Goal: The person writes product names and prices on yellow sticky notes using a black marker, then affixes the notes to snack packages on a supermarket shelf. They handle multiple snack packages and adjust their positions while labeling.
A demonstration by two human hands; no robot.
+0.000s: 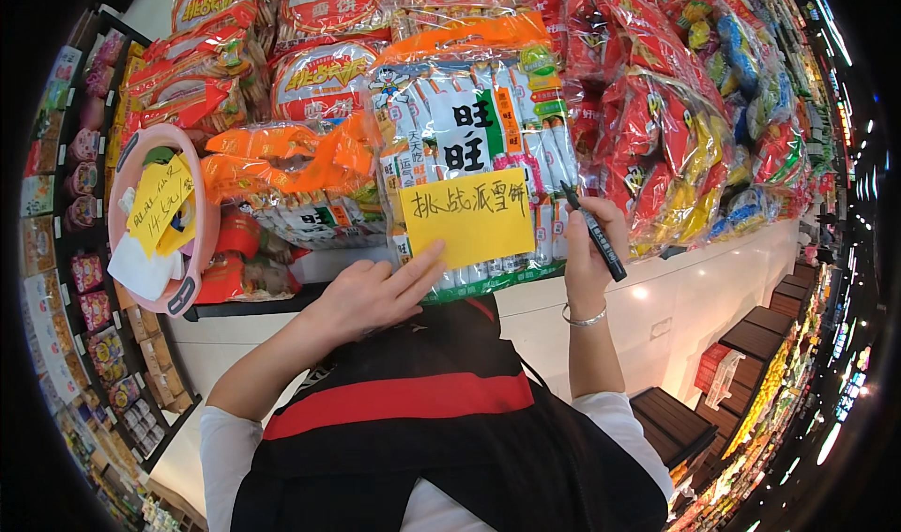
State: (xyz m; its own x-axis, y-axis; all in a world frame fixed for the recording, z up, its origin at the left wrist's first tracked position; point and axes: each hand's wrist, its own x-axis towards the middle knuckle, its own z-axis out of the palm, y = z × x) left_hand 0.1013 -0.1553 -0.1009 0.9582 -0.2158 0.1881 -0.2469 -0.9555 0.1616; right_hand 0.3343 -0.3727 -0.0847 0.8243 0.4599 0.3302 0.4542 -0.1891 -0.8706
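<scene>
A yellow paper card (471,229) with one handwritten line lies on a large clear bag of wrapped rice crackers (457,103). My left hand (383,289) rests at the card's lower left corner, its index and middle fingers stretched out on the edge and nothing gripped. To the right of the card, my right hand (595,247) holds a black marker pen (598,240) between thumb and fingers. The pen's dark tip points up and left, just off the card's right edge. A silver bracelet (584,316) circles my right wrist.
A pink plastic basket (115,201) at left holds written yellow cards (156,205) and white paper. Another rice cracker bag (310,208) lies beside it. Red snack packs (331,81) are stacked behind, with red candy bags (662,145) to the right. Store shelves (91,250) line the left.
</scene>
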